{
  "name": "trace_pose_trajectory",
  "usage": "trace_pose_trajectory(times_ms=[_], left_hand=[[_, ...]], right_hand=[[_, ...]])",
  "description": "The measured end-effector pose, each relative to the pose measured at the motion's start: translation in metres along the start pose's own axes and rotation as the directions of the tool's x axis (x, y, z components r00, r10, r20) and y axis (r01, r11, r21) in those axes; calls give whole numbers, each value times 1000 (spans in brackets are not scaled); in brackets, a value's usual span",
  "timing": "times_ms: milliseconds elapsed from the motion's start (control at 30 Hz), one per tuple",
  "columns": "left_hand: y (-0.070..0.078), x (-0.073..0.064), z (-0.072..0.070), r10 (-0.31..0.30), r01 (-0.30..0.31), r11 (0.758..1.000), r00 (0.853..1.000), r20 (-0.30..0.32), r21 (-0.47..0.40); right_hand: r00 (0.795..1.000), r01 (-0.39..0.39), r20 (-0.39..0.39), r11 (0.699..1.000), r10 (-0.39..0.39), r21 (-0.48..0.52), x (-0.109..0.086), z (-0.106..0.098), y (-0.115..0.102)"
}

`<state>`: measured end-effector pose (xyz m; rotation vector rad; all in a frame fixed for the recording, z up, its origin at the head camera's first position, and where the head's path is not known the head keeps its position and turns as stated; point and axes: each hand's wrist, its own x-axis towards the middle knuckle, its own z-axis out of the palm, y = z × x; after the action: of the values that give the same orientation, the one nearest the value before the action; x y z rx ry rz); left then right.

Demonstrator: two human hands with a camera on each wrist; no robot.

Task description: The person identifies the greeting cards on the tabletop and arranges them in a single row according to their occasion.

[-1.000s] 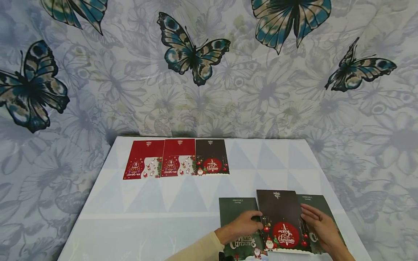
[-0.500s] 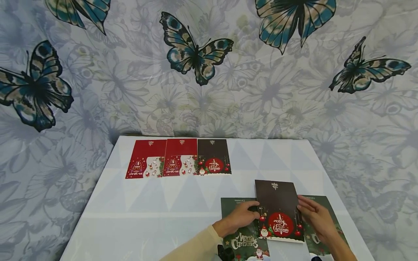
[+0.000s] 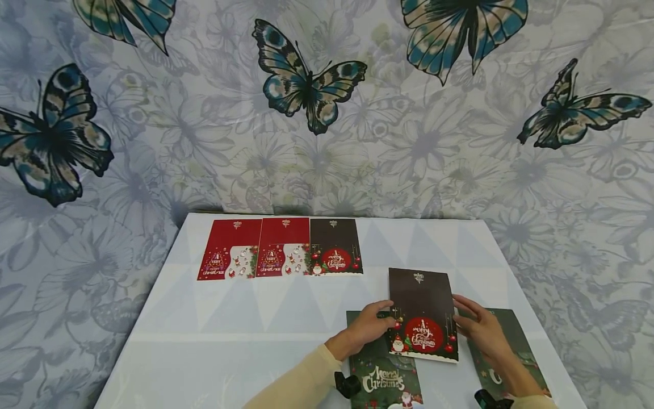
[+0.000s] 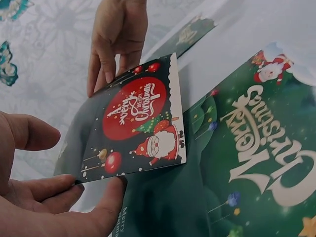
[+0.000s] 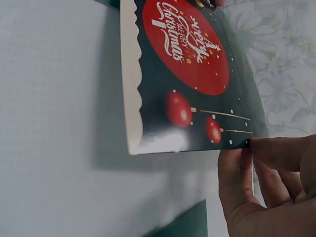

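Observation:
In the head view a black Christmas card point(image 3: 420, 298) with a red circle is held up off the table, slightly tilted. My left hand point(image 3: 364, 329) grips its left edge, while the right hand point(image 3: 484, 334) holds the opposite edge. The left wrist view shows the thumb and fingers of the left hand point(image 4: 54, 192) at the card's edge. Fingertips of the right hand point(image 5: 276, 182) pinch a side edge in the right wrist view. Below lie two green Christmas cards, one point(image 3: 383, 372) partly covered by the black card, the other point(image 3: 506, 329) partly behind my right hand.
Along the back of the white patterned table point(image 3: 204, 363) lie a red card point(image 3: 235, 233), another red card point(image 3: 284, 232) and a black card point(image 3: 334, 234), side by side. A butterfly-print cloth point(image 3: 327, 165) hangs behind the table. Black devices sit on both wrists.
Both hands have carried the black card away from me and a little left. More of the green cards beneath it shows. The back row lies as before.

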<state>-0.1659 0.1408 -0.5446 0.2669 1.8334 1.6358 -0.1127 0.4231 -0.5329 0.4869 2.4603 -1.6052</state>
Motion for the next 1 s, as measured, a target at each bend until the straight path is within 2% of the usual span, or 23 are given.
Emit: trace_pose_trajectory(times_ms=[300,500,667,1000], left_hand=[[0,13,-15,-9,8,1000,998,-69,-16],[3,18,-25,-4,-1,998,997,-75,-70],[7,19,-33,10,-15,998,996,-83,-63],[7,27,-39,24,-43,990,990,-141,-133]], right_hand=[[999,-4,-47,1000,3,-28,18,16,-12],[1000,21,-11,1000,-21,1,29,20,-15],[998,52,17,999,-52,7,37,21,-18],[999,36,-7,999,-36,10,51,26,-26]])
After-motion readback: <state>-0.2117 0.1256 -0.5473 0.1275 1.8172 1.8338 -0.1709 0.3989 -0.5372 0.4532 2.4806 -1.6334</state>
